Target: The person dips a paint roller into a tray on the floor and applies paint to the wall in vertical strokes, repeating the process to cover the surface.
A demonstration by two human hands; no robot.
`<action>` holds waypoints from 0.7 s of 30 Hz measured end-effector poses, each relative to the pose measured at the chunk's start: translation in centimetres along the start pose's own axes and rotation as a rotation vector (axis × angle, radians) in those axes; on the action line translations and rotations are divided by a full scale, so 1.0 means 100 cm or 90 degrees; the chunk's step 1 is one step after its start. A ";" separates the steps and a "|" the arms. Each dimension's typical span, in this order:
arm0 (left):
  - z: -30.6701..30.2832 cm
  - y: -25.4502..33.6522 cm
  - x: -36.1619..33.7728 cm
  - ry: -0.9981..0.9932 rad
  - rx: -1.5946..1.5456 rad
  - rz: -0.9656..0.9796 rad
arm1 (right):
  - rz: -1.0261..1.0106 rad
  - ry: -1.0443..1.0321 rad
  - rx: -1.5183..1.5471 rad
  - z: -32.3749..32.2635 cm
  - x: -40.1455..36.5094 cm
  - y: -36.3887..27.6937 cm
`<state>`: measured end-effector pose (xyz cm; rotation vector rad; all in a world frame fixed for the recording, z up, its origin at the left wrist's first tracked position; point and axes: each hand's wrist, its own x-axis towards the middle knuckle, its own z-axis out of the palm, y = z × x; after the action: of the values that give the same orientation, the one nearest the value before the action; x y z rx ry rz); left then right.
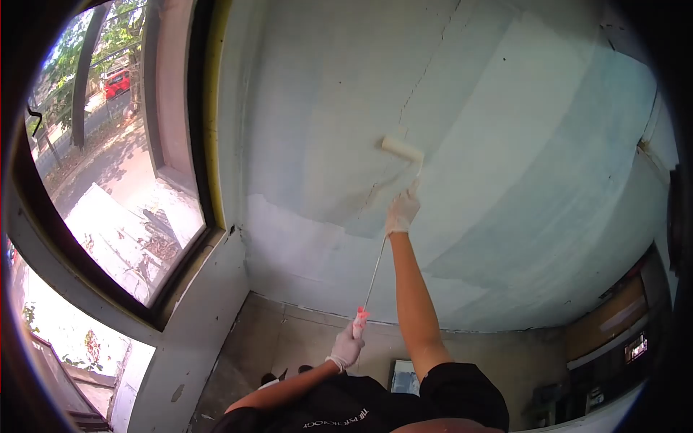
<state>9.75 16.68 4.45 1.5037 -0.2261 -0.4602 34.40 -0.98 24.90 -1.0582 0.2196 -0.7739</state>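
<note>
A paint roller (402, 150) with a pale cover lies against the wall, its long thin metal rod running down toward me. My right hand (403, 212), in a whitish glove, is wrapped round the rod just below the roller cover. Lower down, my left hand (346, 349), also gloved, grips the roller's handle (360, 322), which is white with red marks. Around the roller the wall (498, 137) shows lighter and bluer patches of paint, and a crack (413, 92) runs up from near the cover.
On the left is a window opening (209, 144) with a dark and yellow frame, looking onto a street. A tray-like thing with blue-white paint (406, 377) stands on the floor (498, 361) by my body. Dark shelving (613, 353) is at the lower right.
</note>
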 end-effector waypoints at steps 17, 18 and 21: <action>0.030 -0.018 -0.071 0.006 0.101 -0.027 | 0.003 0.001 -0.121 -0.084 -0.126 -0.037; 0.025 0.003 -0.061 -0.021 0.182 -0.026 | 0.024 -0.033 -0.160 -0.100 -0.133 -0.037; 0.027 0.016 -0.024 0.026 0.230 0.109 | 0.002 -0.115 -0.243 -0.124 -0.188 -0.037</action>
<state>6.71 15.30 6.53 1.8261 -0.4187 -0.2588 12.78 1.94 18.23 -1.4803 0.2194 -0.6425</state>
